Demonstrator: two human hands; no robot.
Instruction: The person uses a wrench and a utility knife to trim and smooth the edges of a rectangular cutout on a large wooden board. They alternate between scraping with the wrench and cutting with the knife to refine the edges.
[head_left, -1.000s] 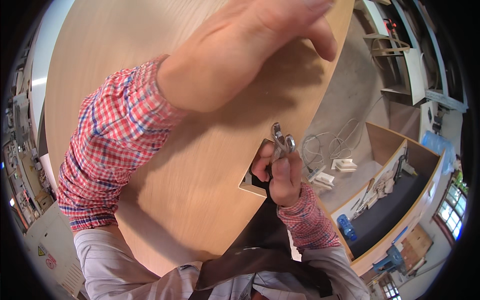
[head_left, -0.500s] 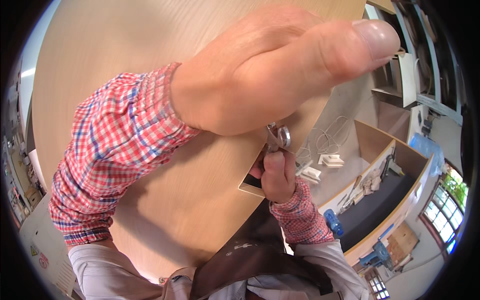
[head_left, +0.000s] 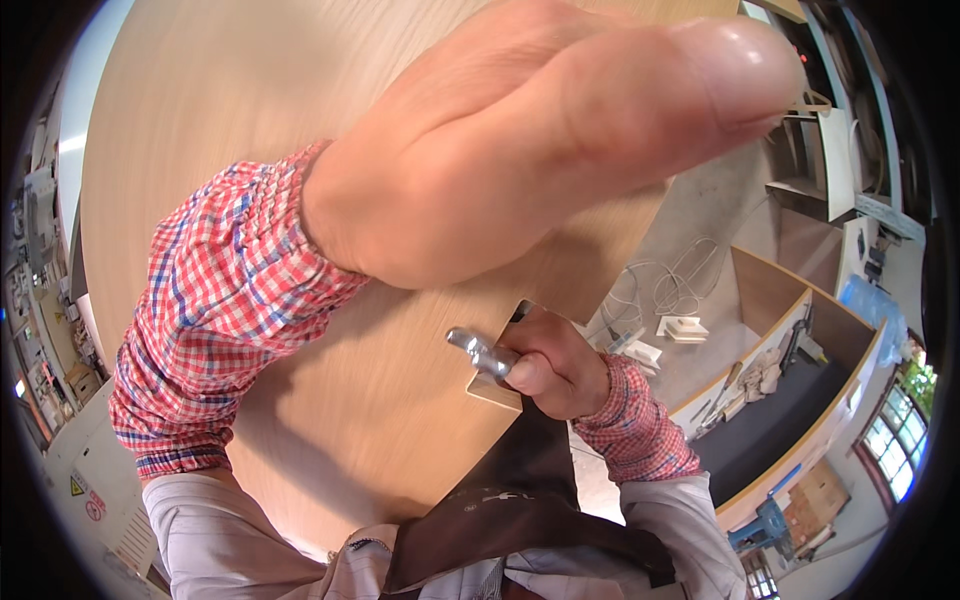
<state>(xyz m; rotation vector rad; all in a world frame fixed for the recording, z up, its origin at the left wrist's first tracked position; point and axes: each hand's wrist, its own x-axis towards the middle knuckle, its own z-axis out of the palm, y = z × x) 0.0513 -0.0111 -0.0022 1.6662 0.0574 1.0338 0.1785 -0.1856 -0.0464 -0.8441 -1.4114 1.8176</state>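
Note:
My left hand [head_left: 480, 170], in a red-and-blue checked sleeve, fills the upper middle, very close to the view. Its thumb stretches to the right with the fingers tucked behind it; the hand looks closed, but anything in it is hidden. Lower and to the right, my right hand [head_left: 562, 365] is closed round a silver metal hammer [head_left: 475, 350]. The hammer's head points left over the large wood-grain board [head_left: 340, 400], and its handle is hidden by the fist. Just below the head lies a notch [head_left: 495, 390] cut into the board's right edge.
Right of the board, a white cable [head_left: 680, 290] and small pale blocks [head_left: 683, 328] lie on the floor. Beyond stands an open wooden case [head_left: 790, 275] holding tools. A blue power tool [head_left: 765, 525] is at lower right. A dark apron [head_left: 500, 520] hangs against the board's near edge.
My right hand has turned, and the hammer head has swung from upright beside the board's edge to the left, over the notch. The left hand keeps much the same pose, nearer to the view.

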